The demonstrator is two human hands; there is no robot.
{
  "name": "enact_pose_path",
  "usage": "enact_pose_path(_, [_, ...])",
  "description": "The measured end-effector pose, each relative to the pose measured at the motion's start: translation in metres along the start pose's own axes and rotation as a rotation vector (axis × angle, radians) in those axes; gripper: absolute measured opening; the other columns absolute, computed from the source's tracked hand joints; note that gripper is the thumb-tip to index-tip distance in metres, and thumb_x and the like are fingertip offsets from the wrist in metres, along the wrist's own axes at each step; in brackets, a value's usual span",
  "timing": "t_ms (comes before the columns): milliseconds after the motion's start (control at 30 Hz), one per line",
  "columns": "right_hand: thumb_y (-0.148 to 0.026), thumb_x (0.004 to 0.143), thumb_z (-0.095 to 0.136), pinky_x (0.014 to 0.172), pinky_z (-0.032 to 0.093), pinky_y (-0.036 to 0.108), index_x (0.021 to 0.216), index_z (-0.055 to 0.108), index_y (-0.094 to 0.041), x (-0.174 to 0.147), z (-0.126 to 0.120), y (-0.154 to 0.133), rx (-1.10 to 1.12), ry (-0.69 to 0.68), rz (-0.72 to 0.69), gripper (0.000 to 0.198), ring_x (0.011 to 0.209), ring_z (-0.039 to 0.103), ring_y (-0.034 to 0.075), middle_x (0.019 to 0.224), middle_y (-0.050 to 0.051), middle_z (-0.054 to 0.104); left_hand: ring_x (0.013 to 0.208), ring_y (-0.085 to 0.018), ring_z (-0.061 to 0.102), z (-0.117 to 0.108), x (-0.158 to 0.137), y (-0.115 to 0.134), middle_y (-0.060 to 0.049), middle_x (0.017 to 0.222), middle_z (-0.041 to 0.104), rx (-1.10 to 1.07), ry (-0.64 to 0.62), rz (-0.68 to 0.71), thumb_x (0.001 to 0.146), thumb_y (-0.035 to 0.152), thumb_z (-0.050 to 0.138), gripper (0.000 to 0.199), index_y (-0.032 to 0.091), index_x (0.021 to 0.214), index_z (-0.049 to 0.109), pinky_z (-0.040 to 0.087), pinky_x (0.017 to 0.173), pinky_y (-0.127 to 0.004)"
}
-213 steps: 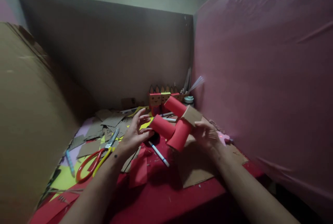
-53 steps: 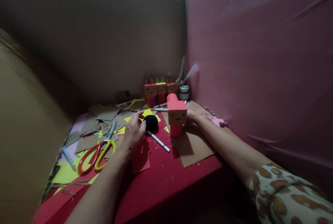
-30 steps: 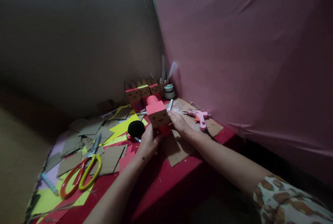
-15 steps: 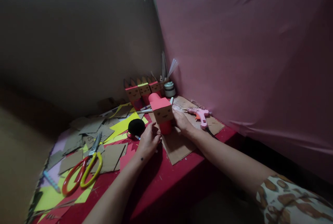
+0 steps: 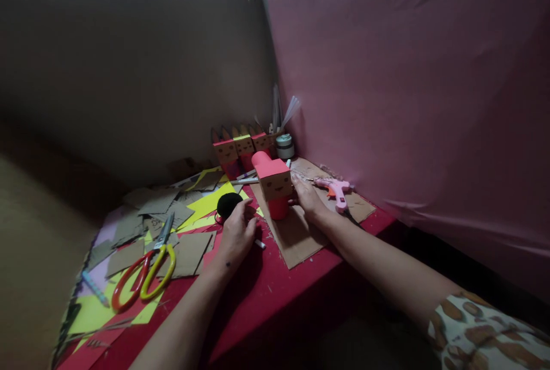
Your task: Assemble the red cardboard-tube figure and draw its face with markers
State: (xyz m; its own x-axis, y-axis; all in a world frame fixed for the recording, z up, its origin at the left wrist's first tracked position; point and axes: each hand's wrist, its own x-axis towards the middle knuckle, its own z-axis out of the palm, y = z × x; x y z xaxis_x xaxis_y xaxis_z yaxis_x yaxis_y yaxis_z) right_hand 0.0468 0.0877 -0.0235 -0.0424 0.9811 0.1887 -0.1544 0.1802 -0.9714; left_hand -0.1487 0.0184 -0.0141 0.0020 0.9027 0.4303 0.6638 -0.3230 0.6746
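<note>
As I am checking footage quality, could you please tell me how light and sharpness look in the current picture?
Head view: dim overall, deep shadow below the table, no strong glare; the far-left panel looks soft; figure and scissors are fairly clear.

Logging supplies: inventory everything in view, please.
table: one, red, underneath
mat: one, brown, on table
figure: one, red, brown, on mat
row figures: three, red, brown, yellow, back
jar: one, greenish, back
sticks: several, whitish, back
glue gun: one, pink, right
scissors: one, red, yellow, left
round object: one, black, centre
pencil: one, blue, left
markers: several, white, centre
cardboard scraps: many, brown, left
paper scraps: many, yellow, red, lilac, left
walls: two, grey, pink, back, right
left hand: one, by round object
right hand: one, at figure
sleeve: one, white, brown, right
</note>
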Motion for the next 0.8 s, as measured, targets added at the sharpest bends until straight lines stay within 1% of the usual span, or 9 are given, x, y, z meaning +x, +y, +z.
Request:
enact_pose_path(100, [-0.052, 0.094, 0.044, 0.056, 0.054, 0.029, 0.093, 0.062, -0.019, 0.001, -0.001, 0.003, -0.034, 0.013, -0.015, 0.037, 0.067, 0.062, 0.018, 0.078, 0.004, 0.065, 0.087, -0.022, 0.069, -0.004, 0.002, -0.005, -0.008, 0.095, 0.071, -0.018, 0.048, 0.017, 0.080, 0.025, 0.053, 0.040, 0.017, 0.120, 0.057, 0.055, 0.085, -0.039])
enact_pose_path(167, [-0.051, 0.093, 0.044, 0.055, 0.054, 0.029, 0.094, 0.061, -0.020, 0.002, -0.001, 0.005, -0.060, 0.020, -0.036, 0.035, 0.065, 0.061, 0.018, 0.077, 0.003, 0.063, 0.088, -0.022, 0.069, -0.005, 0.003, -0.009, -0.008, 0.097, 0.070, -0.029, 0.081, 0.028, 0.081, 0.026, 0.053, 0.040, 0.016, 0.120, 0.056, 0.056, 0.085, -0.039])
enact_pose_path(333, [-0.044, 0.091, 0.047, 0.057, 0.052, 0.028, 0.093, 0.061, -0.021, 0.001, -0.003, 0.008, -0.144, 0.016, -0.113, 0.027, 0.070, 0.060, 0.018, 0.087, 0.005, 0.065, 0.088, -0.021, 0.068, -0.008, 0.006, -0.016, -0.008, 0.097, 0.069, -0.040, 0.139, 0.060, 0.083, 0.024, 0.053, 0.035, 0.017, 0.117, 0.056, 0.057, 0.084, -0.039])
enact_pose_path(433, [-0.038, 0.090, 0.046, 0.057, 0.052, 0.028, 0.100, 0.063, -0.021, 0.000, -0.003, 0.009, -0.193, 0.001, -0.137, 0.026, 0.070, 0.061, 0.018, 0.092, 0.005, 0.067, 0.088, -0.021, 0.068, -0.007, 0.006, -0.019, -0.007, 0.096, 0.069, -0.031, 0.152, 0.088, 0.083, 0.021, 0.054, 0.031, 0.018, 0.114, 0.058, 0.056, 0.084, -0.038])
enact_pose_path(533, [-0.034, 0.089, 0.043, 0.054, 0.052, 0.029, 0.105, 0.063, -0.020, 0.002, -0.002, 0.009, -0.237, -0.010, -0.137, 0.029, 0.065, 0.059, 0.018, 0.085, 0.004, 0.066, 0.088, -0.021, 0.067, -0.006, 0.007, -0.022, -0.007, 0.096, 0.068, -0.008, 0.170, 0.121, 0.082, 0.018, 0.054, 0.032, 0.018, 0.114, 0.059, 0.056, 0.084, -0.039])
enact_pose_path(633, [-0.030, 0.088, 0.042, 0.053, 0.051, 0.028, 0.105, 0.063, -0.018, 0.003, -0.001, 0.011, -0.273, -0.005, -0.137, 0.030, 0.063, 0.059, 0.018, 0.077, 0.003, 0.065, 0.092, -0.022, 0.066, -0.006, 0.009, -0.026, -0.007, 0.099, 0.065, 0.026, 0.205, 0.153, 0.080, 0.014, 0.052, 0.033, 0.018, 0.112, 0.060, 0.055, 0.086, -0.039])
enact_pose_path(700, [-0.029, 0.088, 0.042, 0.054, 0.051, 0.029, 0.104, 0.064, -0.017, 0.004, -0.001, 0.012, -0.293, 0.006, -0.144, 0.030, 0.064, 0.059, 0.019, 0.078, 0.004, 0.065, 0.092, -0.022, 0.064, -0.006, 0.010, -0.027, -0.007, 0.098, 0.063, 0.052, 0.223, 0.175, 0.077, 0.010, 0.051, 0.035, 0.018, 0.110, 0.060, 0.055, 0.086, -0.039])
enact_pose_path(800, [-0.028, 0.087, 0.043, 0.059, 0.052, 0.030, 0.104, 0.064, -0.017, 0.005, -0.001, 0.014, -0.319, 0.025, -0.164, 0.030, 0.071, 0.061, 0.020, 0.086, 0.006, 0.067, 0.087, -0.021, 0.063, -0.005, 0.009, -0.027, -0.006, 0.094, 0.061, 0.087, 0.217, 0.205, 0.074, 0.007, 0.049, 0.038, 0.018, 0.108, 0.061, 0.055, 0.082, -0.037])
